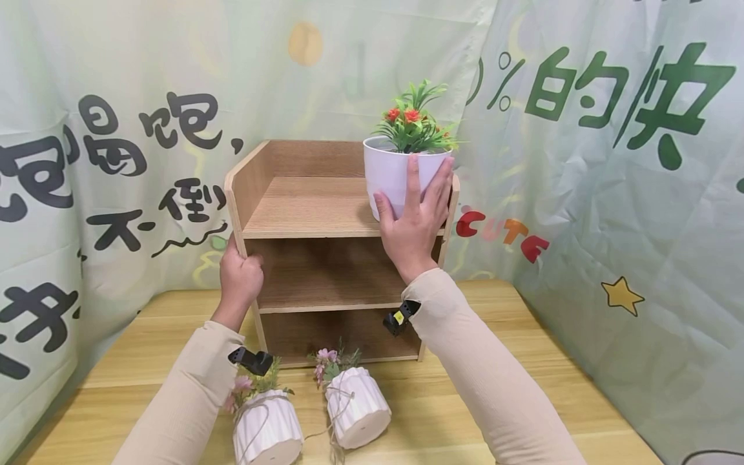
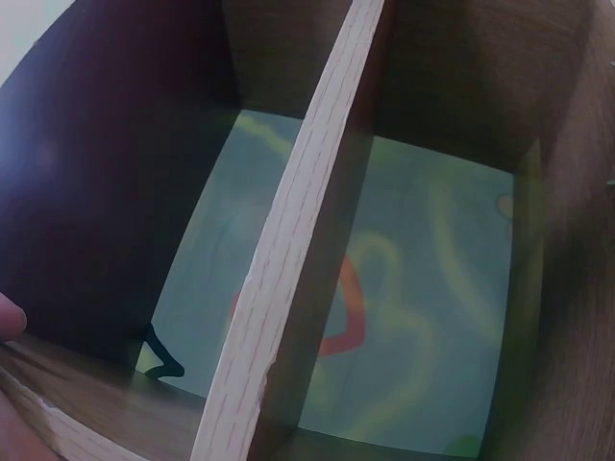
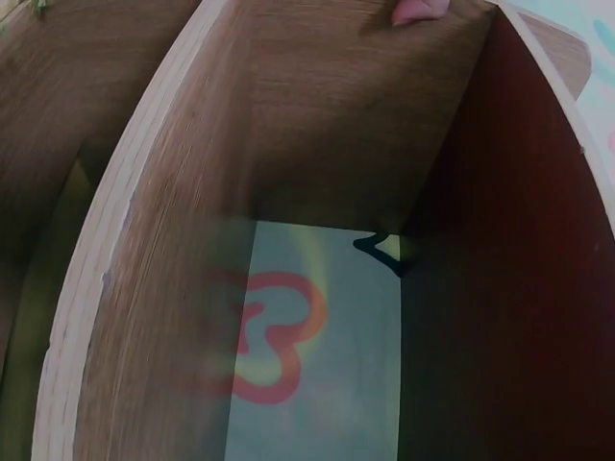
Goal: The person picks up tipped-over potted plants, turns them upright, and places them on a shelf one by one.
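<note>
**Hands on the wooden shelf and the white pot**

I saw first the green cloth backdrop (image 1: 610,213) with large printed characters, which hung behind and on both sides of the scene. In front of it lay the wooden table (image 1: 523,413). On the far middle of the table stood the wooden shelf unit (image 1: 308,213), with an open top level and two open compartments below it; through these the cloth was visible in both wrist views.

On the top level, at its right near corner, stood the white pot (image 1: 391,169) with green leaves and red-orange flowers. It was upright. The right hand (image 1: 414,223) lay against the near side of this pot, the fingers spread and mostly straight over its wall, the thumb on the left of it. I could not tell from the head view whether the pot was fully resting on the board or was partly carried.

The left hand (image 1: 239,279) was at the left side panel of the shelf, near the front edge, with the fingers curled around the panel and clamped on it.

On the near part of the table, just in front of the shelf, were two small ribbed white pots (image 1: 357,407) with pink flowers, side by side, both leaning.
</note>
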Tool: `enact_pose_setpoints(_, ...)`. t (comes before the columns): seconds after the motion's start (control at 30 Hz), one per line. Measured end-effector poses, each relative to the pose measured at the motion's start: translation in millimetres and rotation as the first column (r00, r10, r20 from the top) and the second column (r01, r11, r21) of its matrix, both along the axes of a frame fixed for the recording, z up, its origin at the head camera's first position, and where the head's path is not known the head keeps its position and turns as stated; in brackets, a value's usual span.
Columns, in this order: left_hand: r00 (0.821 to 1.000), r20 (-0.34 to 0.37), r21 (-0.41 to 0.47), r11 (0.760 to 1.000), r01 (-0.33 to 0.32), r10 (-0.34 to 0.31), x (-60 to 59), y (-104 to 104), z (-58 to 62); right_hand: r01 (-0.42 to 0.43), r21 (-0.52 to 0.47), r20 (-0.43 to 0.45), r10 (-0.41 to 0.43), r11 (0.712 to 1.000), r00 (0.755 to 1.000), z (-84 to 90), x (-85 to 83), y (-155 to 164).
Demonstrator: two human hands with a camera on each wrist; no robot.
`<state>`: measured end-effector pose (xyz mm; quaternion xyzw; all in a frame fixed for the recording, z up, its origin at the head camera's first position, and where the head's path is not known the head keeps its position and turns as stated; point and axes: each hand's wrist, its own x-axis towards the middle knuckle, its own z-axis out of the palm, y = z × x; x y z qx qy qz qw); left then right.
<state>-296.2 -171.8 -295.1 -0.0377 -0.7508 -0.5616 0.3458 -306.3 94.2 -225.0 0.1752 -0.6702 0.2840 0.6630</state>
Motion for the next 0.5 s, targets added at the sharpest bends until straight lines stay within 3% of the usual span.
enact_pose_setpoints(0.27, 1.0, 0.004, -0.004, 1.0, -0.003, 0.003, 0.2, 0.2, 0.2, 0.031, 0.06, 0.102, -0.037, 0.998, 0.994, 0.0, 0.2, 2.3)
enact_pose_setpoints(0.5, 1.0, 0.009, -0.002, 1.0, -0.001, 0.001, 0.8, 0.5, 0.1, 0.015, 0.079, 0.118, -0.024, 0.997, 0.993, 1.1, 1.1, 2.8)
